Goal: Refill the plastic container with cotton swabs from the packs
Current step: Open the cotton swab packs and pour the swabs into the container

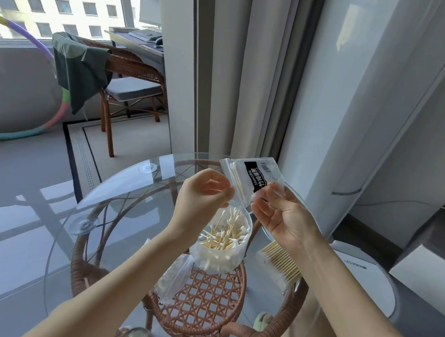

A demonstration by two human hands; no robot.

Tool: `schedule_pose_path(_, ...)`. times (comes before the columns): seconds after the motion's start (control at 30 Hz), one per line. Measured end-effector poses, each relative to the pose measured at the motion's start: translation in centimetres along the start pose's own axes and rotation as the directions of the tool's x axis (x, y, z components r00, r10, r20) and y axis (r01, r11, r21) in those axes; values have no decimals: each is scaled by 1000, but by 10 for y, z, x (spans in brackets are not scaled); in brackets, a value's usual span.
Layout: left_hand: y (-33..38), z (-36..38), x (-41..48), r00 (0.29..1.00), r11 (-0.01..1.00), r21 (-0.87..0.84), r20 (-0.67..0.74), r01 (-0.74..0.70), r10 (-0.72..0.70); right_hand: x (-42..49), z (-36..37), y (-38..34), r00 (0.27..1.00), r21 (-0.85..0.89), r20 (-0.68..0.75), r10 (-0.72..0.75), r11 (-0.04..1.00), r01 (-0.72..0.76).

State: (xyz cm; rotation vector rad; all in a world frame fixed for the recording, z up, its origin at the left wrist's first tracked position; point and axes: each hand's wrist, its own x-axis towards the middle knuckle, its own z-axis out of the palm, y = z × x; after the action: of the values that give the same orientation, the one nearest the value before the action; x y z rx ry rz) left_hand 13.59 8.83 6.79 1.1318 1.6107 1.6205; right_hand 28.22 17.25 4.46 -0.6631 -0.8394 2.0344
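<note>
Plastic container (218, 255) stands on the glass table (108, 200) directly under my hands, part full of swabs (225, 231) lying loose and crossed. I hold a pack (252, 181) above the container. My right hand (278, 214) grips its lower end, fingers curled behind the clear film, and my left hand (204, 190) pinches its edge on the other side. I judge I am opening it; next it must be pulled apart and tipped so the swabs drop inside. Right of the container lies a second pack (280, 262), and left of it and nearer me a zip bag (174, 275). I cannot tell whether the held pack's seal is already open, and the film blurs my right fingertips.
</note>
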Motion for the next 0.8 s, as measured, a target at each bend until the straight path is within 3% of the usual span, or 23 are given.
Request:
schedule_pose_path(0.33, 6, 0, -2, 992, 964, -243, -36, 107, -119, -5, 6, 4, 999, 25, 30, 38, 999, -38)
schedule_pose_path(0.53, 8, -6, 4, 983, 952, -254, -19, 172, -183, -10, 2, -6, 990, -113, 86, 108, 989, -98)
schedule_pose_path(0.7, 10, -14, 3, 995, 991, -119, 85, 55, -45, -9, 3, -17, 995, -295, 29, 100, 951, -87)
schedule_pose_path(0.8, 10, -20, 2, 986, 985, -169, 161, -21, 49, -4, 5, -20, 997, -267, -37, 63, 961, -70)
